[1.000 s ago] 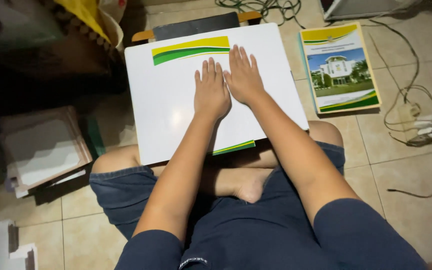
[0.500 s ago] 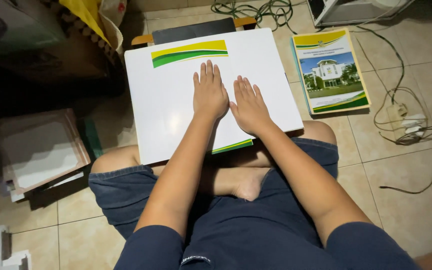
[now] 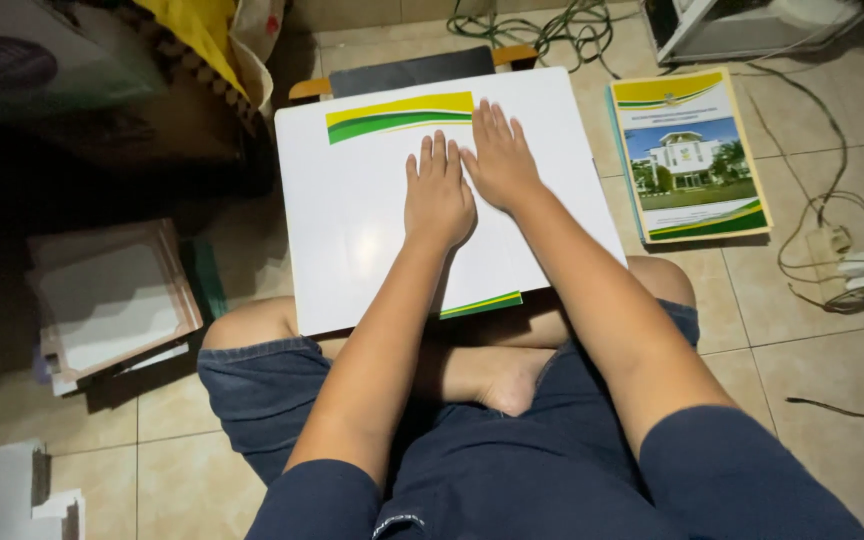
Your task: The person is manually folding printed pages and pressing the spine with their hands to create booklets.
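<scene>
Two hands are laid flat, palms down and fingers spread, on one large white sheet, nothing being gripped by either. The sheet is rested across the seated person's crossed legs and reaches away from the body toward a dark board with wooden corners that shows past its far edge. The left hand is set near the sheet's middle; the right hand is placed just beside it, touching at the fingers, and slightly farther out, near the yellow-and-green band printed along the far edge. The sheet's long axis cannot be told with certainty, since the near edge is hidden by the arms; a second green-and-yellow strip shows at that near edge.

One printed booklet with a building photograph is noted on the tiled floor, right of the sheet and apart from it. One stack of card sheets lies left. Several cables are trailed along the far right.
</scene>
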